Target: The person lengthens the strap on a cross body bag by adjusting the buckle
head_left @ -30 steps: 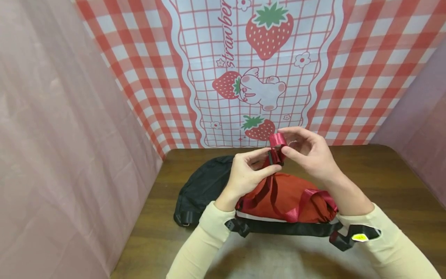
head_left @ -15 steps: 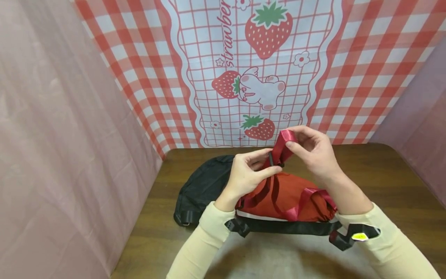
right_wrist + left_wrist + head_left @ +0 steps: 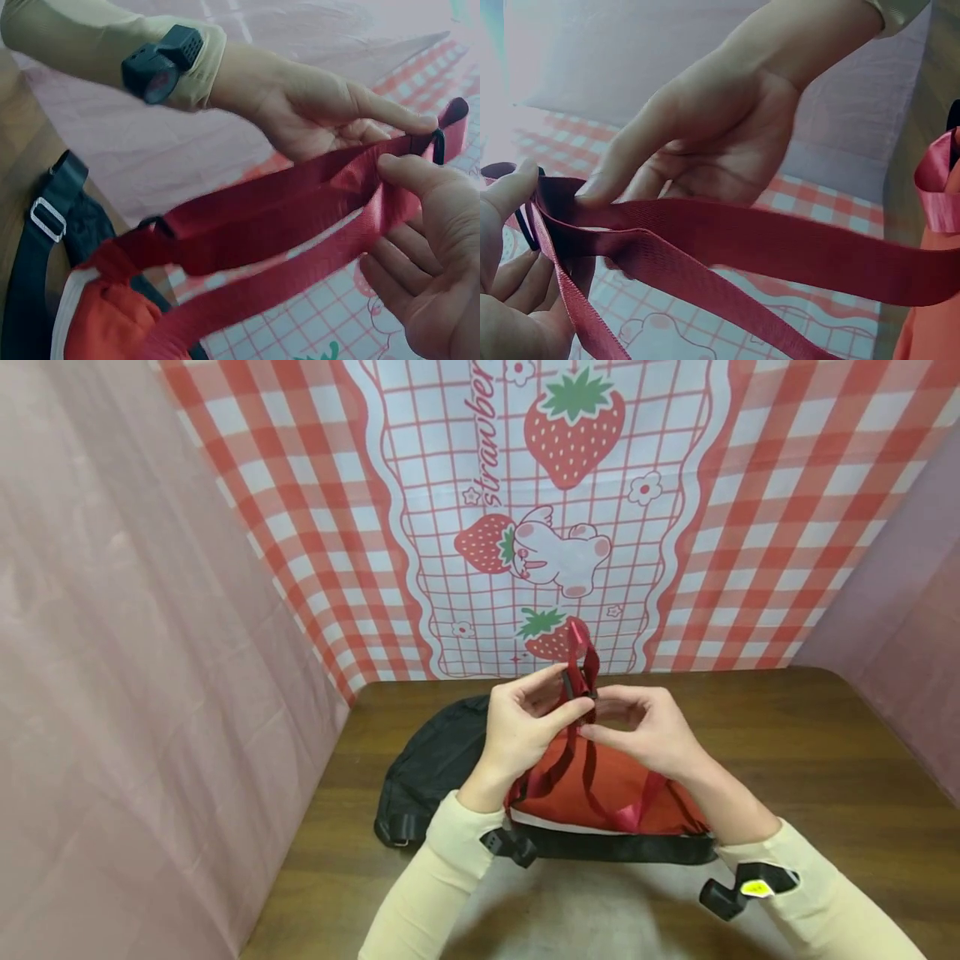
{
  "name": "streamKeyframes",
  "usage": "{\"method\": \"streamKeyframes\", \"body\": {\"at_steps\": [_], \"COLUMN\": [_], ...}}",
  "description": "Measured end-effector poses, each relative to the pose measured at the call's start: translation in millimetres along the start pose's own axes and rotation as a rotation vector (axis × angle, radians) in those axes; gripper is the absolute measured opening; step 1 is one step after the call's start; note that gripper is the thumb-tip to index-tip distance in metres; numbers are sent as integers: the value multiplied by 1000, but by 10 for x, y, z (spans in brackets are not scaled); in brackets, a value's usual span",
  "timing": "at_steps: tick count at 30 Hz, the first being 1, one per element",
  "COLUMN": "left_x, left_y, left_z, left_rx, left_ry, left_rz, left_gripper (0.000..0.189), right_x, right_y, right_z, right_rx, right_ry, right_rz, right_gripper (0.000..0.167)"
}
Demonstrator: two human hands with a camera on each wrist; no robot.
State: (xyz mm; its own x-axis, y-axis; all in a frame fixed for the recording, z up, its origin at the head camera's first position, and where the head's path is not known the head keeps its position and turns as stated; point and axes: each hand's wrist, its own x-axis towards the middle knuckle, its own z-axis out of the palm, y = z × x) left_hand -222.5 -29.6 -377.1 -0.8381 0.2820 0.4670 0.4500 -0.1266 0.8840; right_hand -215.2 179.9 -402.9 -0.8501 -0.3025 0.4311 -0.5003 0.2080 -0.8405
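Note:
A red webbing strap [image 3: 585, 653] rises in a small loop from a red bag [image 3: 622, 789], its thin black slider buckle [image 3: 439, 146] just below the loop. My left hand [image 3: 516, 727] pinches the strap at this buckle between thumb and fingers. From the other side, my right hand [image 3: 660, 733] pinches the strap just below, its thumb [image 3: 600, 184] pressed on the webbing. Lengths of the strap run down from both hands to the bag in the right wrist view. A second black slider [image 3: 157, 223] sits on the strap nearer the bag.
A black bag [image 3: 435, 768] lies at the left on the wooden table [image 3: 810, 760]. A black strap with a metal slider [image 3: 47, 219] shows in the right wrist view. A strawberry-printed cloth [image 3: 562, 552] hangs behind, with a pink curtain [image 3: 150, 652] at the left.
My right hand first drew the strap loop out to the right, then let the loop go and moved down to pinch the webbing below the buckle. My left hand kept its grip, shifting slightly left and up.

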Motion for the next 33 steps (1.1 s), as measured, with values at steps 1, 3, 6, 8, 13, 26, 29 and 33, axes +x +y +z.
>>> {"method": "streamKeyframes", "body": {"at_steps": [1, 3, 6, 8, 13, 26, 29, 33], "left_x": [2, 4, 5, 5, 7, 20, 22, 29], "left_y": [2, 0, -11, -18, -19, -7, -4, 0], "left_z": [-6, -13, -12, -7, -3, -10, -16, -10], "left_rx": [0, -8, -19, -21, -11, -28, -27, -39], "left_ry": [7, 16, 15, 13, 33, 42, 64, 55], "left_rz": [4, 6, -1, -4, 12, 22, 16, 6], "left_gripper": [48, 48, 48, 48, 48, 49, 48, 49], "right_x": [-9, -23, -16, -8, -42, 1, -27, -4], "right_y": [4, 8, -15, -31, -11, -39, -11, -8], "right_z": [-4, -5, 29, 59, 76, 58, 55, 53], "right_rx": [-22, -53, -49, -35, -69, -39, -49, -50], "right_ry": [-9, -24, 14, 71, 116, 134, 110, 110], "right_rz": [-3, -14, -57, -86, -82, -84, -63, -89], "right_gripper": [37, 38, 37, 36, 34, 34, 33, 35]}}
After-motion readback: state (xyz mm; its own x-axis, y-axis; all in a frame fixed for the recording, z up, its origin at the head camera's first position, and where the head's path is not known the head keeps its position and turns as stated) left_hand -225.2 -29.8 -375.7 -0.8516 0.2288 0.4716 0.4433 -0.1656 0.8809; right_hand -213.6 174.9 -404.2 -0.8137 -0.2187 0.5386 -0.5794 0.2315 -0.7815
